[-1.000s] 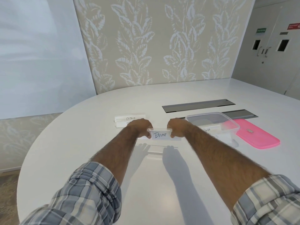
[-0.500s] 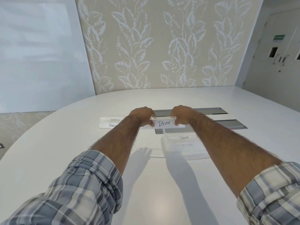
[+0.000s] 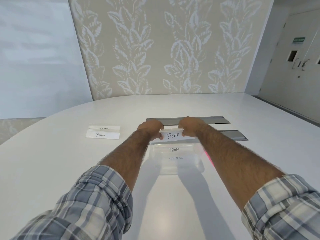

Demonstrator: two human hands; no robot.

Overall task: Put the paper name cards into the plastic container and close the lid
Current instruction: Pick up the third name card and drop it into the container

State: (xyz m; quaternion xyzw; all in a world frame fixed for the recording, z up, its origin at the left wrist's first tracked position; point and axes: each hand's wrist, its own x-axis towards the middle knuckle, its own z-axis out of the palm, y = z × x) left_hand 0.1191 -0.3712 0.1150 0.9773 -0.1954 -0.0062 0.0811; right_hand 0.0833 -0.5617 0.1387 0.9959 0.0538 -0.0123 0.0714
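A name card marked BEAR (image 3: 172, 135) is held at both ends, my left hand (image 3: 151, 129) on its left end and my right hand (image 3: 189, 125) on its right end. It hangs over the far rim of the clear plastic container (image 3: 199, 166). Inside the container lie a card marked PANDA (image 3: 174, 149) and another card (image 3: 175, 158) whose writing is partly hidden. To the left on the table stand two more cards, OSTRICH (image 3: 104, 128) and PENGUIN (image 3: 102, 135). Only a sliver of the pink lid (image 3: 207, 155) peeks out beside my right forearm.
The white oval table (image 3: 52, 161) has two grey cable hatches (image 3: 218, 120) just beyond my hands. A leaf-patterned wall stands behind the table, and double doors (image 3: 301, 64) are at the far right.
Both hands carried the BEAR card from left of the container to above its far rim. My view turned right, so the container sits between my forearms and the pink lid is mostly hidden.
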